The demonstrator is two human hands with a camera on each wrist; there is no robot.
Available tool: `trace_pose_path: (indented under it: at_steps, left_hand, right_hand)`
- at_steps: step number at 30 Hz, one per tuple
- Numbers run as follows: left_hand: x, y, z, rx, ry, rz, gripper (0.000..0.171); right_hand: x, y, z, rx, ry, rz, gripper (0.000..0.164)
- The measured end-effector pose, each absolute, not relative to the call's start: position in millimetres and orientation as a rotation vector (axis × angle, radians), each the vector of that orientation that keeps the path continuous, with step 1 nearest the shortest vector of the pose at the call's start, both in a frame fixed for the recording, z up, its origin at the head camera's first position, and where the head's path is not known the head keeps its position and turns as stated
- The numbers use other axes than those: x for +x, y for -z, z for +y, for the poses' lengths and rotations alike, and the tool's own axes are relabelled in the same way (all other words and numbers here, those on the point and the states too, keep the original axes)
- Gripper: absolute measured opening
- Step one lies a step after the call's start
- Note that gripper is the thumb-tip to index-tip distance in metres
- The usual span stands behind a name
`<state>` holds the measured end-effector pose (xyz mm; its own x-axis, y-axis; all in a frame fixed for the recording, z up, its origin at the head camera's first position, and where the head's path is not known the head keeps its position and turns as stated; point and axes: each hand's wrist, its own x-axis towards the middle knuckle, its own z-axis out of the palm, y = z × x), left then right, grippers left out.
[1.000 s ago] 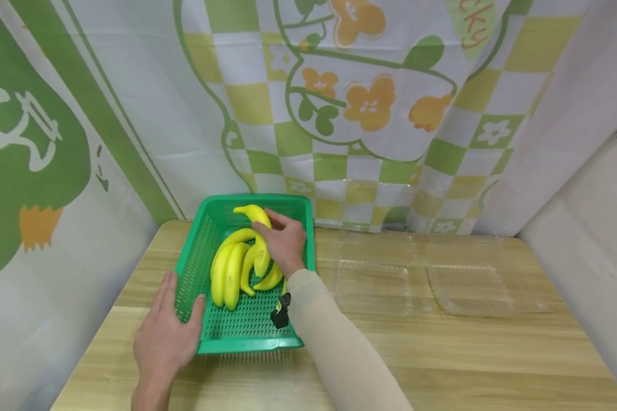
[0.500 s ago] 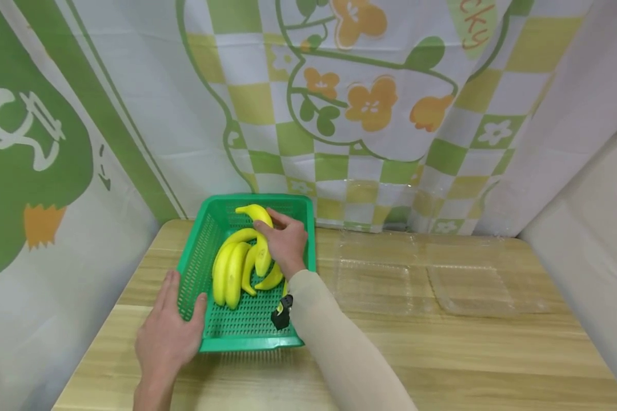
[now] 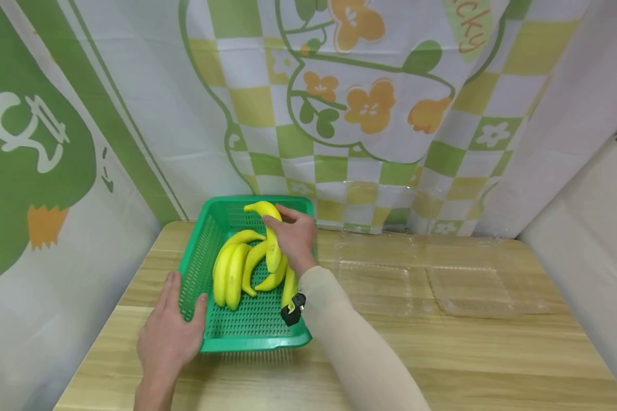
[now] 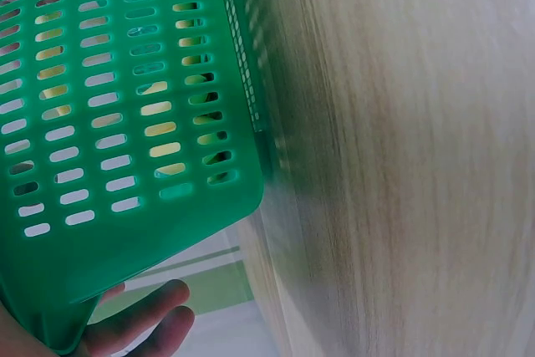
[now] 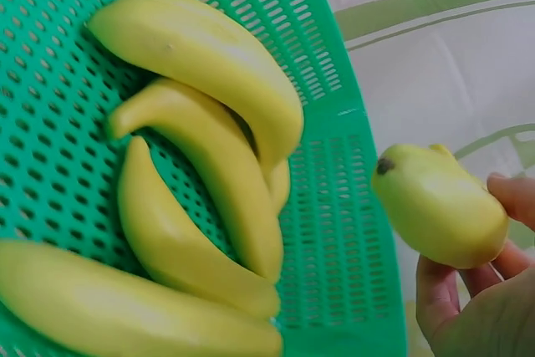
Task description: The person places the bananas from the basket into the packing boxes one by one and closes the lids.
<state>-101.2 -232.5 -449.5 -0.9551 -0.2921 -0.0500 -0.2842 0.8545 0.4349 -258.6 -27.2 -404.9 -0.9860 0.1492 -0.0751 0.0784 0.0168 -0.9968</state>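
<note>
A green perforated basket stands on the wooden table. My left hand grips its left rim, thumb on the inner side and fingers along the outside; in the left wrist view the fingertips curl around beneath the rim. Between the thumb and fingers of my right hand is a yellow banana, raised over the basket's right side. End-on in the right wrist view, that held banana appears beyond the basket wall. Several more bananas lie on the basket floor, one partly under my right wrist.
Two clear plastic containers, a left one and a right one, sit side by side on the table with lids raised behind them. A patterned curtain closes off the back, and fabric walls flank both sides.
My right hand has lifted the banana slightly and carried it right, uncovering more of the bananas below. The left hand stays on the basket rim.
</note>
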Motion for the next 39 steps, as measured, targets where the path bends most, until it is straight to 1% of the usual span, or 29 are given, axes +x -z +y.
trace_pose_path:
  at_steps: [9, 23, 39]
  left_hand:
    - [-102, 450, -232, 0.465, 0.702, -3.008, 0.082]
    - [-102, 450, -233, 0.472, 0.701, -3.014, 0.083]
    - [-101, 451, -232, 0.482, 0.735, -2.988, 0.082]
  right_hand:
    - [-259, 389, -1, -0.252, -2.061, -2.281, 0.039]
    - [-256, 372, 32, -0.266, -1.959, -2.317, 0.043]
    - [-251, 371, 71, -0.243, -1.947, -2.308, 0.038]
